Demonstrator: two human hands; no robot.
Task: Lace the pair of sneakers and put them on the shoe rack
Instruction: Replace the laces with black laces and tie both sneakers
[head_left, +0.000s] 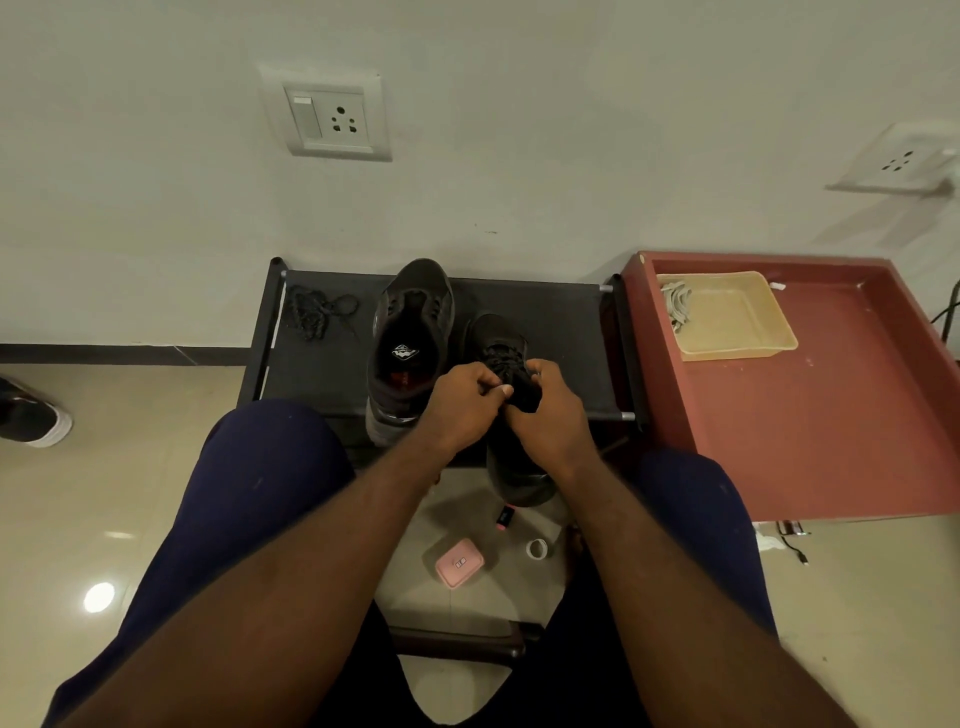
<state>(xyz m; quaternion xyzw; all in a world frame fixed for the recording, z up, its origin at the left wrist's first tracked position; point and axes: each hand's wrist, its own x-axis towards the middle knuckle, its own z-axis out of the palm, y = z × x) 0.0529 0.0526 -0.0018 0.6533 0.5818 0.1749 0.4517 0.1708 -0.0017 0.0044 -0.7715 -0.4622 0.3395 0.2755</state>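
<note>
Head view: this is your only view. You look down at your two hands over the shoe rack (566, 332).
Step now: you seem to be near the end of lacing the first shoe, up at the top holes or the knot. That is my guess, because your fingers hide the ends.
Left hand (460, 400): your fingers are curled, and your thumb and one finger pinch the shoe lace (501, 364).
Right hand (550, 410): these fingers are curled too. They hold another bit of the same shoe lace, and your two hands almost touch.
Laced sneaker (493, 332): it is black and sits right of the middle of the rack top. Its toe points to the wall and its heel sticks out past the front edge, toward you. The lace crosses up its front.
Open sneaker (410, 322): it is black and sits just beside the first one, on the left. Its toe is at the back edge. It has no lace, and you can see the label inside.
Loose lace (317, 312): it is a black pile near the back left corner of the rack top, well apart from your hands.
Next move: pull both ends snug and finish the bow. Then let go, reach for the loose lace, and start at the lowest holes of the open sneaker.
Watch out: a black lace on a black shoe is hard to see, so go slow or you may skip a hole.
How far: I think you are about half done.
</note>
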